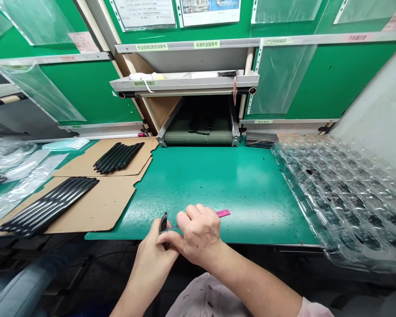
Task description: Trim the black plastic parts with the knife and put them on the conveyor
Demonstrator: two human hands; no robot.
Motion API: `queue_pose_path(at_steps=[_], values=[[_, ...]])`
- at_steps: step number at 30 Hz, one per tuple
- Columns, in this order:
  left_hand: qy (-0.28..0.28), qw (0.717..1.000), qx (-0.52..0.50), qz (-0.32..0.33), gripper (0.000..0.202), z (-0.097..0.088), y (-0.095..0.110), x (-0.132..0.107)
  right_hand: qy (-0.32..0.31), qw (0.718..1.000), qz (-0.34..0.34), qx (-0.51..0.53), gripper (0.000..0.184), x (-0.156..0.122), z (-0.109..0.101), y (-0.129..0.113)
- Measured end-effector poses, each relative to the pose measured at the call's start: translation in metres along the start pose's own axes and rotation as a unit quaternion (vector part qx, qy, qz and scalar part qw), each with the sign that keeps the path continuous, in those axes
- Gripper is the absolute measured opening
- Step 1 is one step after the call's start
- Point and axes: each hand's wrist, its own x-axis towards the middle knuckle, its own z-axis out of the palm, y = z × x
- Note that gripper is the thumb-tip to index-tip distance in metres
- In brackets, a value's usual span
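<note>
My left hand (153, 253) holds a small black part (164, 221) upright at the near edge of the green mat (218, 185). My right hand (198, 235) grips a thin tool with a pink end (223, 213), its metal tip lying against the black part. The two hands touch each other just over the mat's front edge. How the tip meets the part is hidden by my fingers.
Two cardboard sheets (99, 202) at the left carry rows of long black strips (49, 204) (119, 156). Clear blister trays (346, 193) are stacked at the right. A small conveyor (199, 132) opens at the back under a grey shelf (185, 81). Plastic bags (16, 171) lie far left.
</note>
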Motion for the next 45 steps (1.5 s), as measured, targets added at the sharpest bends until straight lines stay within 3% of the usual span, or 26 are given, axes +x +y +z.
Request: queue_pose_path(at_steps=[3,7,8,10,11,13,15,16,17,18,19,21,23,24,26,28,29,31,33,35,37,39,45], values=[[0.003,1.000,-0.021,-0.012,0.030,-0.001,-0.003,0.001,0.005,1.000,0.015,0.001,0.073,0.001,0.000,-0.001],[-0.026,0.999,-0.030,0.035,0.022,-0.003,-0.006,0.002,-0.027,0.996,-0.041,0.074,0.069,0.002,-0.004,-0.001],[-0.034,0.998,-0.018,0.053,0.019,-0.004,-0.006,0.002,-0.039,0.991,-0.035,0.120,0.068,0.002,-0.007,0.000],[-0.031,0.995,0.027,0.094,0.017,-0.006,-0.006,0.003,-0.082,0.965,0.052,0.243,0.065,0.005,-0.014,0.003],[-0.020,0.990,0.055,0.126,0.018,-0.007,-0.005,0.004,-0.119,0.934,0.117,0.316,0.063,0.007,-0.018,0.005],[0.003,0.970,0.109,0.219,0.020,-0.011,-0.005,0.009,-0.207,0.826,0.227,0.472,0.057,0.011,-0.026,0.010],[0.031,0.931,0.159,0.326,0.023,-0.016,-0.006,0.019,-0.263,0.701,0.270,0.605,0.049,0.013,-0.031,0.012],[0.045,0.912,0.178,0.367,0.023,-0.019,-0.006,0.026,-0.267,0.656,0.279,0.649,0.047,0.012,-0.032,0.011],[0.067,0.899,0.187,0.391,0.022,-0.022,-0.006,0.034,-0.258,0.629,0.286,0.675,0.044,0.011,-0.033,0.009],[0.102,0.899,0.173,0.388,0.018,-0.024,-0.006,0.042,-0.241,0.623,0.293,0.684,0.040,0.008,-0.032,0.007],[0.146,0.916,0.115,0.355,0.013,-0.025,-0.006,0.049,-0.220,0.633,0.298,0.680,0.037,0.005,-0.031,0.003],[0.225,0.944,-0.092,0.222,0.030,-0.025,-0.006,0.061,-0.179,0.678,0.296,0.649,0.033,-0.003,-0.028,-0.004],[0.243,0.927,-0.271,0.088,0.033,-0.021,-0.005,0.065,-0.146,0.726,0.274,0.614,0.033,-0.011,-0.023,-0.011],[0.214,0.920,-0.325,0.045,0.027,-0.018,-0.004,0.064,-0.137,0.745,0.256,0.600,0.033,-0.015,-0.020,-0.014],[0.106,0.905,-0.412,-0.021,0.025,-0.012,0.002,0.056,-0.140,0.770,0.221,0.582,0.034,-0.021,-0.014,-0.019],[0.011,0.845,-0.528,-0.088,0.026,-0.009,0.011,0.048,-0.166,0.784,0.202,0.563,0.037,-0.025,-0.010,-0.023],[-0.007,0.811,-0.575,-0.107,0.024,-0.009,0.016,0.044,-0.183,0.786,0.201,0.555,0.039,-0.027,-0.009,-0.025],[0.016,0.784,-0.613,-0.102,0.021,-0.012,0.025,0.040,-0.215,0.786,0.214,0.539,0.045,-0.027,-0.010,-0.028],[0.052,0.792,-0.603,-0.078,0.018,-0.017,0.030,0.039,-0.227,0.801,0.219,0.508,0.051,-0.027,-0.011,-0.029],[0.067,0.804,-0.587,-0.068,0.014,-0.021,0.032,0.039,-0.210,0.855,0.185,0.437,0.057,-0.025,-0.012,-0.027],[0.070,0.815,-0.571,-0.068,0.012,-0.023,0.032,0.040,-0.181,0.917,0.104,0.340,0.058,-0.024,-0.013,-0.022],[0.068,0.823,-0.559,-0.073,0.013,-0.023,0.031,0.040,-0.162,0.955,0.017,0.247,0.060,-0.021,-0.013,-0.016],[0.051,0.835,-0.538,-0.098,0.019,-0.022,0.030,0.040,-0.157,0.975,-0.113,0.105,0.070,-0.008,-0.019,-0.008]])
